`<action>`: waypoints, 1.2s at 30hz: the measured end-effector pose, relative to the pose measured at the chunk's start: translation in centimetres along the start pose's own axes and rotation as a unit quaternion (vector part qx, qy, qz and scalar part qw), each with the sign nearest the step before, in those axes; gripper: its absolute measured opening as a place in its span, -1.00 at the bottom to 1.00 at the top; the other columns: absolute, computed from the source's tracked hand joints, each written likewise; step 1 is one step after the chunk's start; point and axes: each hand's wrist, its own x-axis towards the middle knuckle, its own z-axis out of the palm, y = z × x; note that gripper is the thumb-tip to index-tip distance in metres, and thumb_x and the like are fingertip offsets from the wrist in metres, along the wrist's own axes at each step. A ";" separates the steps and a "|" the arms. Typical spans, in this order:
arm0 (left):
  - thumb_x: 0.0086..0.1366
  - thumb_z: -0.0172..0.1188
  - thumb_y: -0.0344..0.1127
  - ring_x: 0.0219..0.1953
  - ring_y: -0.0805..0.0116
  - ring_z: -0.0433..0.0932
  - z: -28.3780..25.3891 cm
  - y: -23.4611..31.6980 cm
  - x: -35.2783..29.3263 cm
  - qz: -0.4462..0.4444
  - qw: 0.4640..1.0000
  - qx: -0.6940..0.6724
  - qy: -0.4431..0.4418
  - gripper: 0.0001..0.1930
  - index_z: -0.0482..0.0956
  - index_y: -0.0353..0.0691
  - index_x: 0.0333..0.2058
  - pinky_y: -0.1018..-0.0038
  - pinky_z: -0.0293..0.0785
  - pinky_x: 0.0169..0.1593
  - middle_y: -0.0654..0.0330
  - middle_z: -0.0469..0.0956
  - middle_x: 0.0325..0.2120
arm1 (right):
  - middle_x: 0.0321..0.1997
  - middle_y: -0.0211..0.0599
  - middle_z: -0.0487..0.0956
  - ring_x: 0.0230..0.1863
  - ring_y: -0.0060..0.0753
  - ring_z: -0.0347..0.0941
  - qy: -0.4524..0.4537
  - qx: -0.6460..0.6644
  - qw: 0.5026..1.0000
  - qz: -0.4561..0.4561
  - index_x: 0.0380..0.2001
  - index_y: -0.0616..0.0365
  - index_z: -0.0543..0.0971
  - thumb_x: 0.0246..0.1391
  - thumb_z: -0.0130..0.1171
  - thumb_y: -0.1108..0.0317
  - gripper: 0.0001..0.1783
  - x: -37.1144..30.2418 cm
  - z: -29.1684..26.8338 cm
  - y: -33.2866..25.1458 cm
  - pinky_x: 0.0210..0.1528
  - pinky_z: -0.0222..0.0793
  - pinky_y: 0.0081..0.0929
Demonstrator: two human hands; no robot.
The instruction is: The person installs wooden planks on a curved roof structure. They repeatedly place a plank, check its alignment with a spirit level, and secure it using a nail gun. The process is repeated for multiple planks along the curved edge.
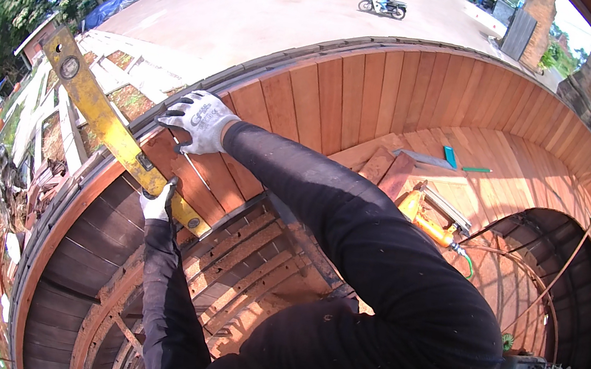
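level point(111, 131) slanted across curved wood wall point(394, 85), pinched nr low end by gloved l. hand point(155, 205); gloved r. hand point(201, 122) was spread atop wall, grip on thin rod point(197, 170) unclear.

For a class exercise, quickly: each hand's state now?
Left hand: closed on the long yellow spirit level.
Right hand: over the curved reddish wooden wall; grip unclear.

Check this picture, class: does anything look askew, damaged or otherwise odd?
The long yellow spirit level looks worn, with dark marks on its face. Outside the curved reddish-brown wooden wall, pale flat boards lie jumbled at differing angles, which looks untidy.
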 end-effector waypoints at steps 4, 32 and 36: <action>-0.04 0.50 -0.46 -0.40 0.45 0.56 -0.6 -0.1 0.5 0.023 0.999 0.046 0.004 -0.55 0.53 -0.33 -0.15 0.50 0.52 -0.31 0.21 0.60 -0.32 | 0.37 -0.31 0.26 0.39 -0.25 0.13 -0.014 -0.014 1.000 0.003 0.31 -0.28 0.26 -0.02 0.14 -0.24 -0.17 0.1 -0.1 -0.4 0.43 -0.13 -0.21; 0.00 0.47 -0.42 -0.39 0.42 0.59 0.1 1.8 -1.3 -0.011 0.997 -0.041 -0.062 -0.64 0.56 -0.33 -0.21 0.49 0.54 -0.29 0.21 0.63 -0.37 | 0.31 -0.27 0.29 0.34 -0.19 0.15 0.030 -0.058 0.998 -0.007 0.34 -0.29 0.18 0.03 0.19 0.00 -0.20 0.6 1.6 -0.3 0.45 -0.09 -0.13; -0.01 0.48 -0.41 -0.36 0.46 0.57 0.5 2.3 -1.7 -0.015 0.996 -0.062 -0.058 -0.58 0.53 -0.30 -0.16 0.52 0.52 -0.26 0.26 0.60 -0.35 | 0.33 -0.28 0.27 0.38 -0.19 0.09 0.002 -0.066 0.998 0.008 0.33 -0.28 0.18 -0.02 0.24 0.00 -0.17 0.5 0.5 -0.8 0.46 -0.12 -0.19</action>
